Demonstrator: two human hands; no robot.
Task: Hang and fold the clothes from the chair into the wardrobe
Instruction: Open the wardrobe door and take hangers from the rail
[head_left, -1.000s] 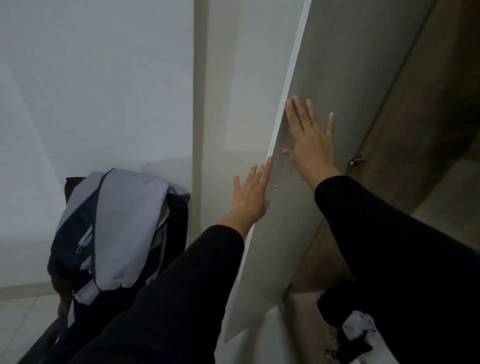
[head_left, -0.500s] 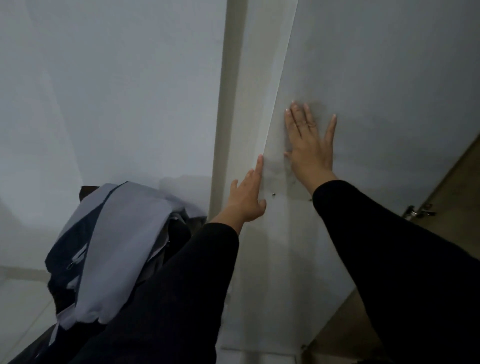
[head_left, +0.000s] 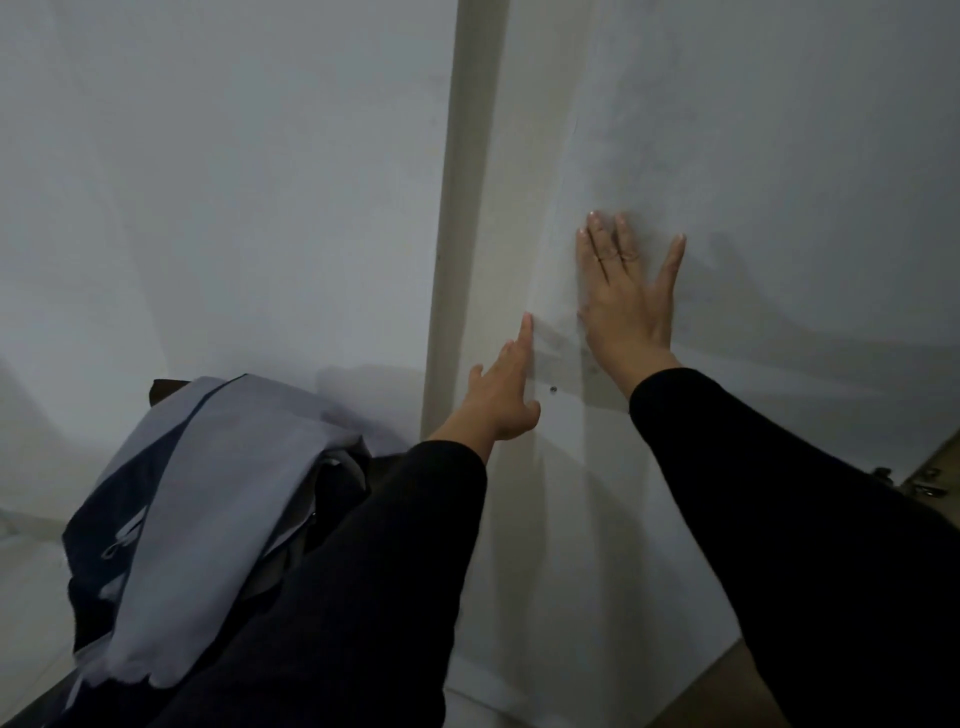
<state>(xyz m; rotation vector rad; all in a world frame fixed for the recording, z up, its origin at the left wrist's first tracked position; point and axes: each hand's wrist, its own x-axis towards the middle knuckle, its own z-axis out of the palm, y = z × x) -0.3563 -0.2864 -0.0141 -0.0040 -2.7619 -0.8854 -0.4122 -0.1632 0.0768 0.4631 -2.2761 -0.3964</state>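
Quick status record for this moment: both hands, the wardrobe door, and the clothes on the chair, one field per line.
left hand: fingers straight, at the wardrobe door's left edge, holding nothing
right hand: flat on the door's face, fingers spread, holding nothing
wardrobe door: white panel fills the right side; hinge shows at its right edge
clothes: grey and navy pile on the chair, lower left, untouched
wall: behind the chair

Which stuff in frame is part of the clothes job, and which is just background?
Part of the job:
- grey and navy clothes piled on the chair
- white wardrobe door
- right hand, flat on the door
- left hand, fingers straight, at the door's edge

Just there:
- wall
- beige corner strip
- metal hinge at lower right
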